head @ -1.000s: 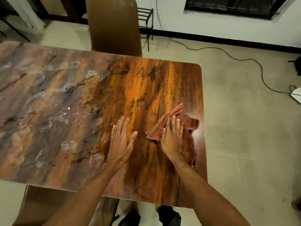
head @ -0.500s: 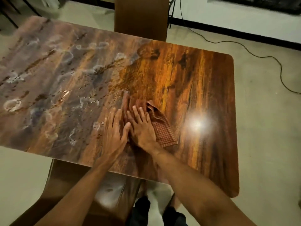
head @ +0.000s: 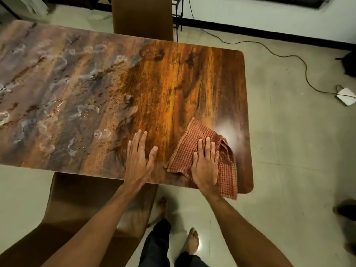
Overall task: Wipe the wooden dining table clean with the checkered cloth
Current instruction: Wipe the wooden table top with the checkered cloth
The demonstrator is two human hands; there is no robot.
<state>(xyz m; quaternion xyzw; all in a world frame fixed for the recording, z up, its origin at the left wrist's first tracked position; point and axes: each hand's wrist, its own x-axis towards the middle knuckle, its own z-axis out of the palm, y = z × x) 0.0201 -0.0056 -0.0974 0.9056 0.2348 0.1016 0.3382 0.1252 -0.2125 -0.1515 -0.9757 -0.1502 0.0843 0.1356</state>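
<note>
Lying under right hand (head: pixel 205 166): checkered cloth (head: pixel 194 137)

far chair (head: pixel 142 16) | near chair (head: pixel 81 205) | cable (head: pixel 289 56) (black) | white box (head: pixel 345 96)

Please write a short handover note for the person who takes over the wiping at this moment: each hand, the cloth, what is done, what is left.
Left hand: flat and open on the bare table, holding nothing.
Right hand: palm pressed flat on the checkered cloth, fingers extended.
Cloth: bunched at the near right corner of the table, one edge hanging over the near edge.
Done: the right part of the tabletop looks clean and glossy.
Left: the left part shows whitish smears and droplets; wipe from the middle towards the left end.
</note>
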